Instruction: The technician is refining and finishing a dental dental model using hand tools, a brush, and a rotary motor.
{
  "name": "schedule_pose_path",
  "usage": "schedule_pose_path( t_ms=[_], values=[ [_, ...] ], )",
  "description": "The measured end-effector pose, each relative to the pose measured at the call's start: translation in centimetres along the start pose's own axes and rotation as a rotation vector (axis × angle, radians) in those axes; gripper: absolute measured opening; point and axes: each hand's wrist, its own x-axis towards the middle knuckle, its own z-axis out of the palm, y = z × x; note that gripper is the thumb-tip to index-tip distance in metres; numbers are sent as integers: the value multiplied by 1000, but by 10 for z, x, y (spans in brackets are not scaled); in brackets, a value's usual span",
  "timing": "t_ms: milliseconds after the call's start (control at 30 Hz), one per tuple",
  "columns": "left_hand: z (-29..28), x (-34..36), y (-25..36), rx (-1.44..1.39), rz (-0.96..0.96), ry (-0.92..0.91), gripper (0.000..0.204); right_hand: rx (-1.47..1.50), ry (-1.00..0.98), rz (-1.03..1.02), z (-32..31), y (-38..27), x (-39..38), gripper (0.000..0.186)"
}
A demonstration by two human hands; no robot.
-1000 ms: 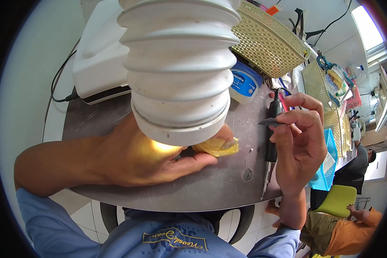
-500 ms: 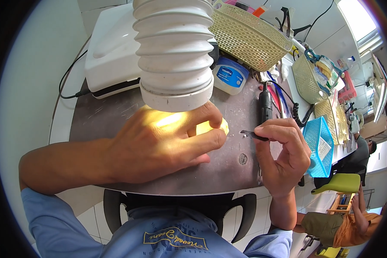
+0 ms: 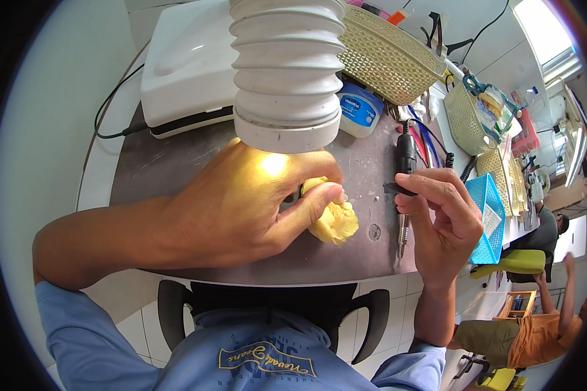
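Note:
My left hand (image 3: 257, 199) is closed around a yellow dental cast (image 3: 336, 221), thumb across its top. Pale tooth-like bumps line the cast beside my thumb tip, and my fingers hide the rest of it. To the right, my right hand (image 3: 447, 215) pinches a small dark flat blade (image 3: 392, 188) between thumb and fingers. The blade points left and stands apart from the cast. Partly behind it lies a black and silver rotary handpiece (image 3: 406, 150) on the grey work surface (image 3: 182, 163).
A ribbed white suction hose (image 3: 287, 85) hangs right above my left hand. Behind are a white machine (image 3: 189, 65), a blue-labelled jar (image 3: 360, 109) and a cream basket (image 3: 391, 62). A blue basket (image 3: 482, 225) stands close to my right hand. Two people are farther right.
My left hand has turned, bringing much more of the dental cast into view. My right hand has moved right with the blade, widening the gap to the cast. The whole view has shifted slightly.

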Motion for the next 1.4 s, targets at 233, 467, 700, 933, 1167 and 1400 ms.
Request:
schedule_pose_path(
  t_ms=[233, 467, 700, 933, 1167, 1400],
  values=[
    [3, -2, -7, -46, -85, 89, 24, -115, -130, -160, 0, -1, 14, 22],
    [10, -1, -15, -212, -52, 94, 21, -187, -272, -291, 5, -5, 32, 23],
    [4, 1, -13, -200, -45, 22, 17, -195, -325, -345, 6, -8, 35, 29],
    [-1, 2, -11, -369, -176, -67, 18, -211, -343, -370, 7, -11, 34, 30],
    [3, 2, -17, -359, -88, -29, 14, -205, -345, -381, 7, -12, 35, 30],
    [3, 2, -16, -373, -116, -34, 14, -210, -357, -379, 8, -12, 35, 30]
  ],
)
